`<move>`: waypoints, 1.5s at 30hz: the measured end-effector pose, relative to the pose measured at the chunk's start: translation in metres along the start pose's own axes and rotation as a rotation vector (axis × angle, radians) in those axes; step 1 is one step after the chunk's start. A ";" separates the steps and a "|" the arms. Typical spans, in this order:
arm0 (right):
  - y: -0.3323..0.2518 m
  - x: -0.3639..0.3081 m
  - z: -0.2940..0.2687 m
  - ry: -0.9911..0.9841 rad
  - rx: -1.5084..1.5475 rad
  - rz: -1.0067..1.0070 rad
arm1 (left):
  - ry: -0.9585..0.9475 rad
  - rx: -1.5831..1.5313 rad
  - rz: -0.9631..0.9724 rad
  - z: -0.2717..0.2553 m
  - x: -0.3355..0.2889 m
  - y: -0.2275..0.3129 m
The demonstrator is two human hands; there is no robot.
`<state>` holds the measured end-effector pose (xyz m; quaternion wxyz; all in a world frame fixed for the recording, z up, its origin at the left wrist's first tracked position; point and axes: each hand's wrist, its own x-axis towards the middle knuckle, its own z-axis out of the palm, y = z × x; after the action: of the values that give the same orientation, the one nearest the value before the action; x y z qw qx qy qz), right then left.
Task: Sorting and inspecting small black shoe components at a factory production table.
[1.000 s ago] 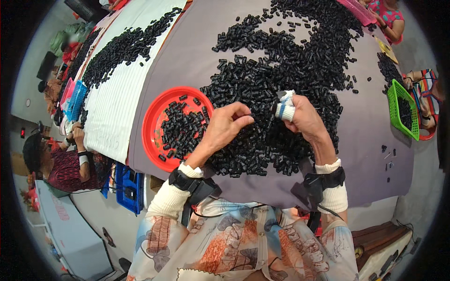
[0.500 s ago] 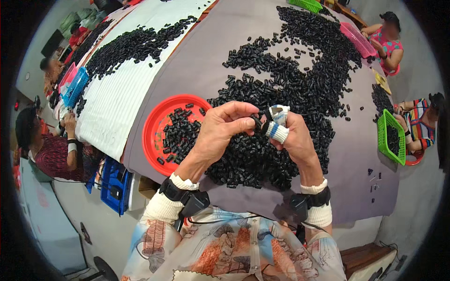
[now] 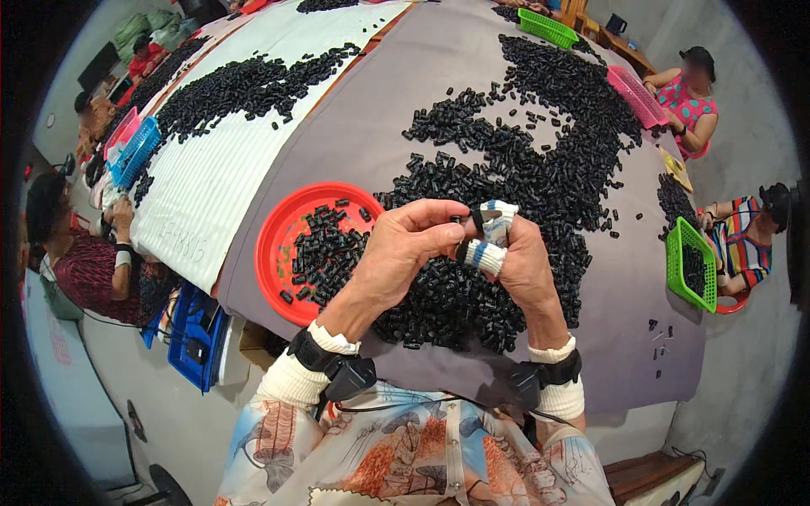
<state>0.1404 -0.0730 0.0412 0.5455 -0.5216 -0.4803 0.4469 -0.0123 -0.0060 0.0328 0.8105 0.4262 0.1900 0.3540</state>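
Observation:
Both hands are raised close together over a large heap of small black cylindrical pieces (image 3: 456,304). My left hand (image 3: 401,249) pinches one small black piece (image 3: 456,220) between thumb and fingertips. My right hand (image 3: 527,261) is closed right beside it, with white and blue cloth covers (image 3: 487,256) on its thumb and a finger. Something dark shows between those covered fingers; its kind cannot be made out. Left of my left hand, a round red tray (image 3: 272,291) holds many of the same black pieces.
Grey cloth (image 3: 329,135) covers the table, and white ribbed cloth (image 3: 194,194) lies to the left with another heap (image 3: 245,93). Co-workers sit along both sides. Green baskets (image 3: 675,257), a pink basket (image 3: 634,94) and a blue basket (image 3: 139,152) stand near the edges.
The view has shifted slightly. My hands stay together over the heap, and my right hand has turned a little, its covered fingers now spaced differently around the dark thing.

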 end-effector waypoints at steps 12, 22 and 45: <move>-0.002 0.001 0.007 0.051 -0.095 -0.077 | 0.068 -0.106 -0.002 0.001 0.005 -0.003; -0.002 0.006 0.002 -0.005 -0.222 -0.149 | -0.020 -0.180 0.004 0.003 0.006 -0.005; 0.014 0.003 -0.002 -0.017 0.109 -0.063 | -0.020 -0.225 -0.068 0.004 0.006 -0.015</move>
<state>0.1432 -0.0696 0.0277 0.5830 -0.4719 -0.4759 0.4593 0.0000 -0.0094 0.0227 0.8666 0.3294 0.1553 0.3410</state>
